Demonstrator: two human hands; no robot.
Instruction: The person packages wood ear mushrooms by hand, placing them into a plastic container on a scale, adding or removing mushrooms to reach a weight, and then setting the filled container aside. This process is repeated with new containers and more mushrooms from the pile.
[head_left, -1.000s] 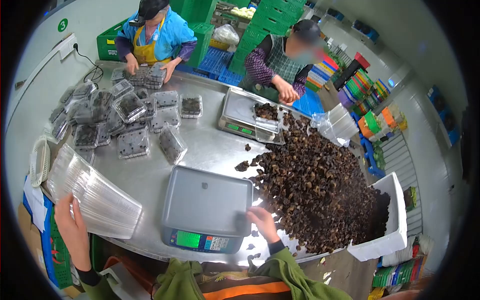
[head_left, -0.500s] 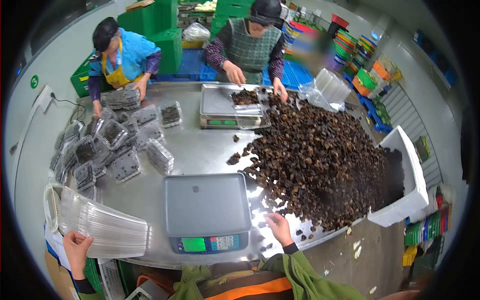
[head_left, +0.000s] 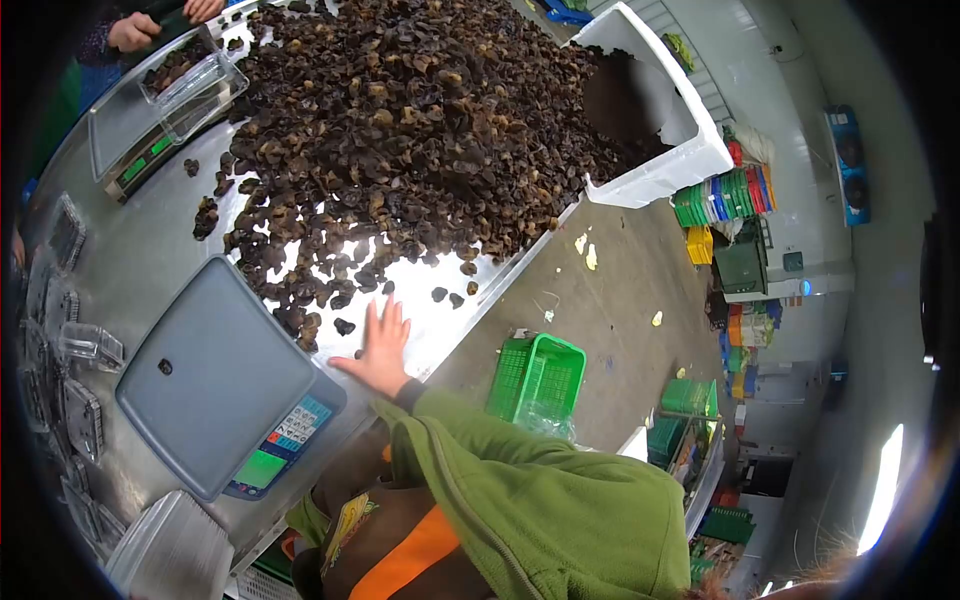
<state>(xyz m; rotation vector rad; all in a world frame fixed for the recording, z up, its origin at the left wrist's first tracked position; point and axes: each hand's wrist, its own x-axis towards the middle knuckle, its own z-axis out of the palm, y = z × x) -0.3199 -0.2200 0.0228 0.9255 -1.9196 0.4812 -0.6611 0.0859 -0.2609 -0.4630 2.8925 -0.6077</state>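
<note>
My right hand [head_left: 383, 350] is open over the metal table [head_left: 420, 335], fingers spread and nothing in it. Its fingertips are close to a few loose dark wood ear mushrooms [head_left: 344, 327]. Beyond them spreads the large mushroom pile [head_left: 400, 130]. To the left of the hand is a grey weighing scale [head_left: 210, 380] with a lit green display and one small dark piece on its pan. A stack of clear plastic trays [head_left: 170, 550] stands below the scale. My left hand is out of view.
A white foam box [head_left: 660, 175] lies tipped at the pile's far right. Another scale [head_left: 130, 135] stands at upper left, near a co-worker's hands [head_left: 135, 32]. Clear packs [head_left: 82, 415] line the left side. A green crate [head_left: 540, 375] is on the floor.
My view has swung to the right. My left hand, earlier beside the plastic stack, has gone out of frame. My right hand's fingers have spread beside the loose mushrooms.
</note>
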